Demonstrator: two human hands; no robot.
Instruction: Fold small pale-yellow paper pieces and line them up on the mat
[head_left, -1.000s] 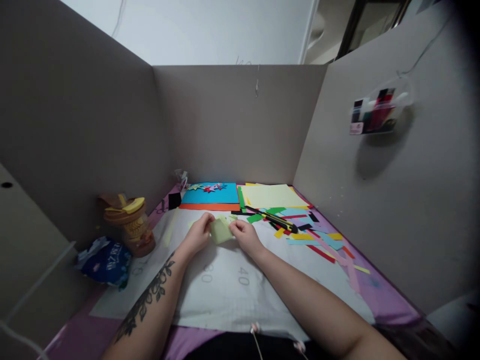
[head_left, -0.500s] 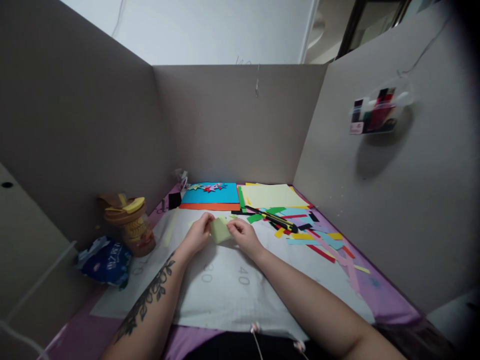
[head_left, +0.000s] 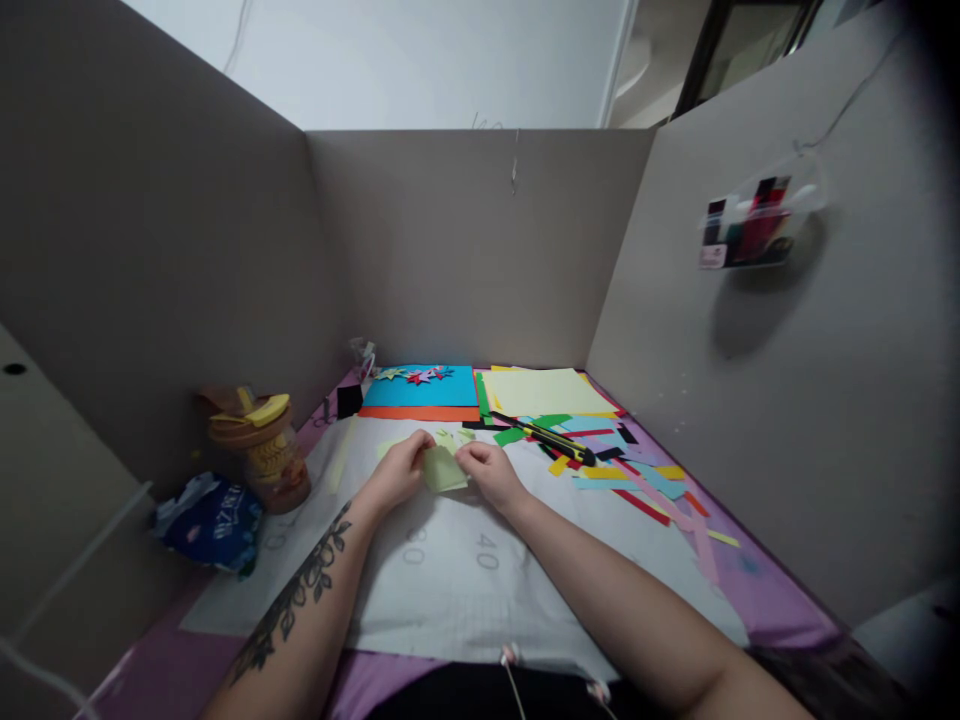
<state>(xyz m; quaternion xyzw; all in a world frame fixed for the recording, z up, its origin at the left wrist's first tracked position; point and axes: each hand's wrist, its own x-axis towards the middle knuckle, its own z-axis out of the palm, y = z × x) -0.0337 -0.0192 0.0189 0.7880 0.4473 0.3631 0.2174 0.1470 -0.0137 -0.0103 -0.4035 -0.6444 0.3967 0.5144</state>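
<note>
Lower left of the frame: bag [head_left: 210, 525], with cup [head_left: 274, 465] beside it. Centre: left hand [head_left: 401, 468] pinches the left edge of the paper [head_left: 445, 470], a pale green piece raised above the sheet [head_left: 450, 600]. Right hand [head_left: 491, 475] pinches the opposite edge; the paper spans the gap between the hands. Step in hand, as judged: folding or aligning the paper. Next move likely calls for a steady left grip while the right fingers press the crease. Right of centre: cutter [head_left: 555, 440] lies among strips [head_left: 606, 473].
</note>
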